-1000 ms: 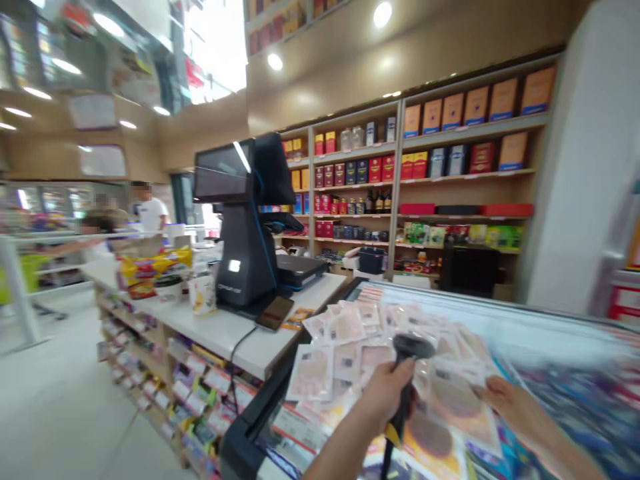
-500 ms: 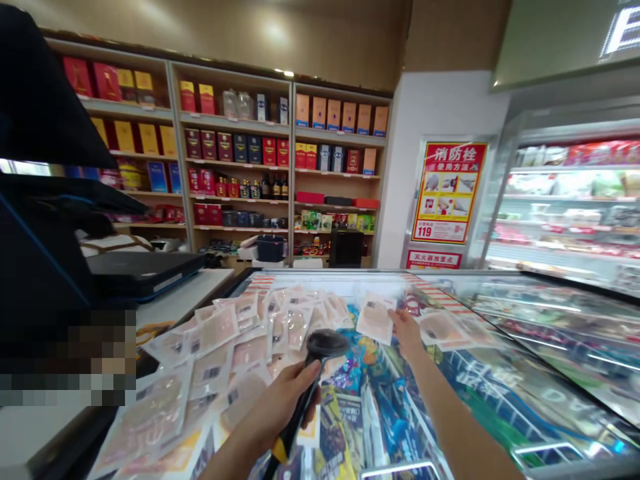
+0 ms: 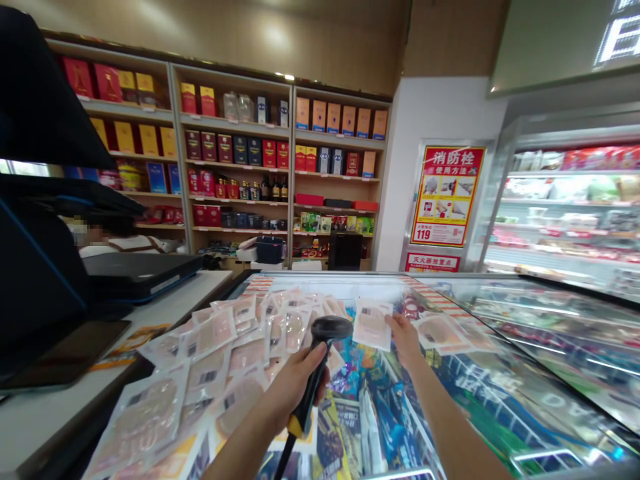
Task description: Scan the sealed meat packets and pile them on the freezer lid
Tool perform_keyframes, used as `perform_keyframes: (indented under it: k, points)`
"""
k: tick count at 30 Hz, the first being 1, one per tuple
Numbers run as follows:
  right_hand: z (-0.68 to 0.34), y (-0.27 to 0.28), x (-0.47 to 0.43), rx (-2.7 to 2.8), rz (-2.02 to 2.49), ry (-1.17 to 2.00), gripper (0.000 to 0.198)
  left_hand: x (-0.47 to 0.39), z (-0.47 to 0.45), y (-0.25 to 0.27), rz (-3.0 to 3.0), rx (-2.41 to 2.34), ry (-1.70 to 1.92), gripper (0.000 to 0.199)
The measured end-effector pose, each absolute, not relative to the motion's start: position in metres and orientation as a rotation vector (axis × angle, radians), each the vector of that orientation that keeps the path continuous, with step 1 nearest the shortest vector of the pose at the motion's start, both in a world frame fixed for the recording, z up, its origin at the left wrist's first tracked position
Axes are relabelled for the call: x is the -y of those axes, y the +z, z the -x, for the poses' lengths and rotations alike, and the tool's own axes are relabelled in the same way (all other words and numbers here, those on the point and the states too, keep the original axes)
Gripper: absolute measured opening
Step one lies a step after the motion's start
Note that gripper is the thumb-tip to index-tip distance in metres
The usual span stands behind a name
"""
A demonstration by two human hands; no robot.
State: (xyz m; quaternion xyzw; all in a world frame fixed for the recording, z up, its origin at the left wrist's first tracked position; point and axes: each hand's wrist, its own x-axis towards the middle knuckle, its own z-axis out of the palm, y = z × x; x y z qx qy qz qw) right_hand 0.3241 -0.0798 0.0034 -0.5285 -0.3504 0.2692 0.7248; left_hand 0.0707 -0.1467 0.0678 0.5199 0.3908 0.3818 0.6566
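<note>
My left hand (image 3: 295, 383) is wrapped round the handle of a black and yellow barcode scanner (image 3: 332, 327), whose cable trails down toward me. The scanner's head points away, toward the packet on the right. My right hand (image 3: 404, 339) pinches the right edge of a flat, clear-and-white packet (image 3: 373, 325) with a barcode label at its upper left. Many similar flat packets (image 3: 207, 380) lie overlapping on the glass freezer top to the left. A few more packets (image 3: 443, 332) rest to the right of my right hand.
Bagged frozen goods (image 3: 360, 427) show through the freezer's glass lid. At left stand a counter (image 3: 55, 407) and a dark machine (image 3: 145, 270), with a person partly visible behind. Shelves of boxes (image 3: 240, 147) line the back wall; a lit display fridge (image 3: 575, 207) stands at right.
The scanner in my left hand has moved slightly up and right, nearer the pinched packet. My right hand and its packet have shifted only a little left.
</note>
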Motion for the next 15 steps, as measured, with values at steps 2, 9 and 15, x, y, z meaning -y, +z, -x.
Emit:
perform_keyframes:
  k: [2,9,15]
  points:
    - [-0.3241,0.0025,0.0797,0.77,1.147,0.608,0.032,0.1476,-0.0711,0.0695,-1.171,-0.87,0.876,0.034]
    - [-0.3211,0.0062,0.0825,0.714,1.122,0.626,0.029,0.1487,-0.0716,0.0691,-1.16,-0.85,0.879,0.033]
    - [-0.3288,0.0054,0.0838,0.698,1.222,0.521,0.028,0.1424,-0.067,0.0631,-1.152,-0.896,0.86,0.035]
